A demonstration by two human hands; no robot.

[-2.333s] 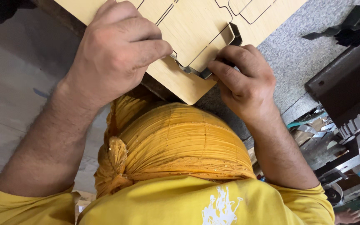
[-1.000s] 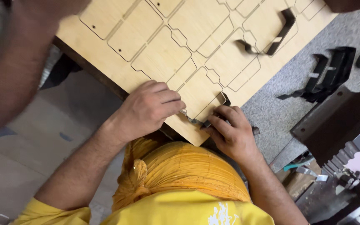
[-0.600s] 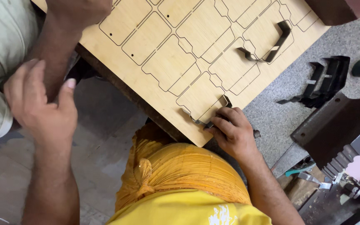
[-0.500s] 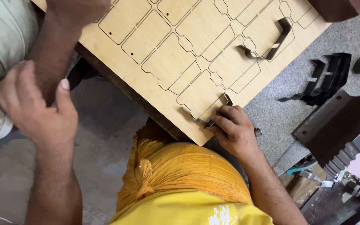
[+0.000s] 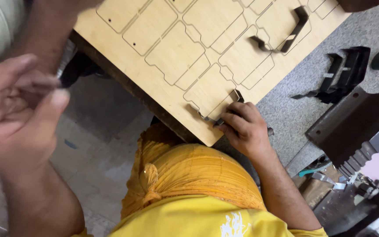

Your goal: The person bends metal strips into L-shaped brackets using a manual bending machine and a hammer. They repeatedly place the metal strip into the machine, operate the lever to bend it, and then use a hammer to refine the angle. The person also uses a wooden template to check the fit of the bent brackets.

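Right hand [image 5: 244, 129], centre-right of frame: fingertips closed down on a bent metal strip [image 5: 237, 95], pinching and pressing it where it stands in a cut line at the near corner of the plywood board [image 5: 172, 52]. Left hand [image 5: 18, 109], far left of frame, is lifted off the board and close to the camera, blurred; thumb and fingers are drawn near each other, but I cannot tell whether anything is between them. The board runs from top centre down to that corner and is scored all over with outlined shapes. Only one other dark strip [image 5: 292, 28] stands in the cuts, near the top right; the remaining outlines look bare, so by my reading the fitting is at an early stage, most of it left. More dark bent pieces [image 5: 343, 74] lie loose on the grey tabletop [image 5: 286, 114], right of the board. Another person's forearm [image 5: 49, 30] reaches in at upper left. A yellow head wrap [image 5: 189, 175] fills bottom centre.
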